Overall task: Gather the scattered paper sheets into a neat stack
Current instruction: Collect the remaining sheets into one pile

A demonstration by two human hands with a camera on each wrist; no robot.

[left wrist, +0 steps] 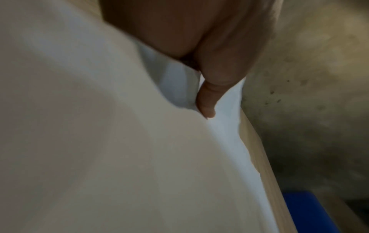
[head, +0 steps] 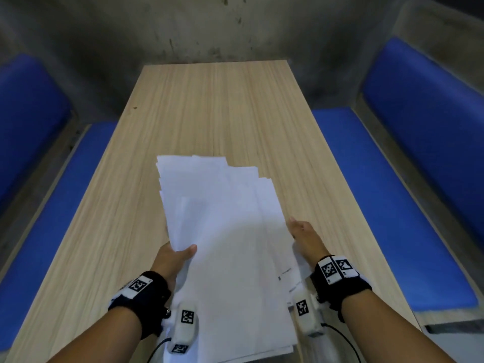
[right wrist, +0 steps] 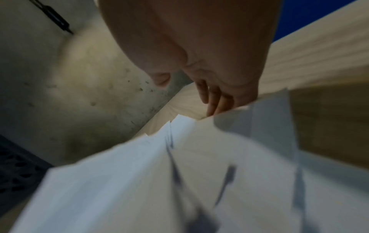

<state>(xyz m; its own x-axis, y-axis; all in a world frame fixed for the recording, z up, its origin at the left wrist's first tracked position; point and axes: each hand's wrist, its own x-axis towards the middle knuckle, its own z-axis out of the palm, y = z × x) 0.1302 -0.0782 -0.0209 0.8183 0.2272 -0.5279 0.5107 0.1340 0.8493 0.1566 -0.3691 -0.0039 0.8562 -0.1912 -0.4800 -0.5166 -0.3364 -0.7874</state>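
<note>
A loose, fanned pile of white paper sheets [head: 222, 231] lies lengthwise on the wooden table [head: 209, 100], its near end hanging over the front edge. My left hand [head: 180, 254] pinches the pile's left edge, thumb on top and fingers hidden beneath. In the left wrist view the thumb [left wrist: 207, 102] presses down on the sheets [left wrist: 119, 141]. My right hand [head: 303, 234] lies along the pile's right edge. Its straight fingers [right wrist: 213, 100] touch the staggered sheet edges [right wrist: 139, 173], which are blurred there. A few sheets show printed lines near the right wrist.
Blue padded benches run along the left [head: 52, 192] and right [head: 392, 192] sides of the table. A stained concrete wall [head: 209, 30] stands behind the far edge. Bare wood shows on the far half of the table.
</note>
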